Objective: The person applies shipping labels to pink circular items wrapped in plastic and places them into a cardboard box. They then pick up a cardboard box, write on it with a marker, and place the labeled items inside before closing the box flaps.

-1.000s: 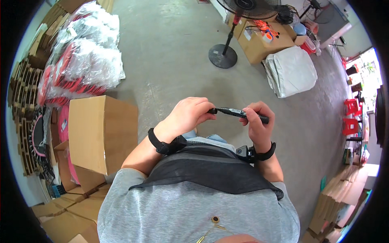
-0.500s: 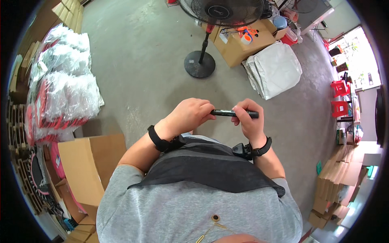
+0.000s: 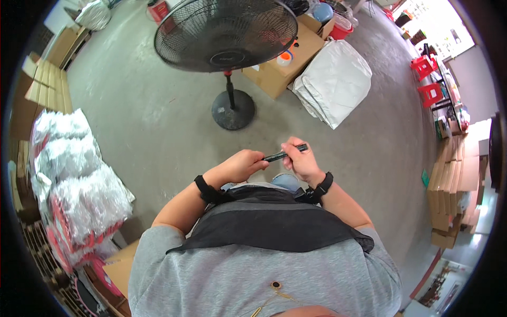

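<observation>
My left hand [image 3: 243, 166] pinches the left end of a black marker [image 3: 275, 157]. The marker lies just right of it, between my 2 hands, touching each, long axis slanting up rightward. My right hand [image 3: 301, 162] grips the marker's right part, its end poking out. Marker print, lettering on the fan [image 3: 227, 56] and the box [image 3: 274, 79]'s pale label are unreadable.
</observation>
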Demonstrator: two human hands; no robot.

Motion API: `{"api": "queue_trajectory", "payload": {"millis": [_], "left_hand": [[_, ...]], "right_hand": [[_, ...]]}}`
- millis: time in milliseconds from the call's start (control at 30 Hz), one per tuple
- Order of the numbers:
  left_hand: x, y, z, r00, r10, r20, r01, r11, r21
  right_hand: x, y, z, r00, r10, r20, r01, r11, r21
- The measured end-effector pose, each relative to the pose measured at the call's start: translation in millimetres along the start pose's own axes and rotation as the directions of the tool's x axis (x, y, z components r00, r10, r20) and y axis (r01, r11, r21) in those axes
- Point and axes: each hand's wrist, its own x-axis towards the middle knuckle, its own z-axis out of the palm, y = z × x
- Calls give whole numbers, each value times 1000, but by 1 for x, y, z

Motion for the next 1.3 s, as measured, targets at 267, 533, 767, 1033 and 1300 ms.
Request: {"api": "queue_trajectory", "payload": {"millis": [267,533,767,1033,1300], "left_hand": [[114,-23,-31,996,-56,-67,76,934,349],[286,-93,-32,894,-366,-258,359,930,-75],[303,-131,-8,716,-655,-242,578,751,-320],[98,-116,122,175,-965,-197,936,225,-272],[105,-37,245,-188,-959,211,329,-264,-907]], "right_hand": [[120,-6,-69,927,376,11,-367,898,244],[322,-2,-232,847,514,136,-523,852,33],[516,36,-402,863,248,-439,-242,968,72],[688,19,-409,915,279,-292,-354,902,-246],[689,54,-389,921,336,195,265,-178,-948]]}}
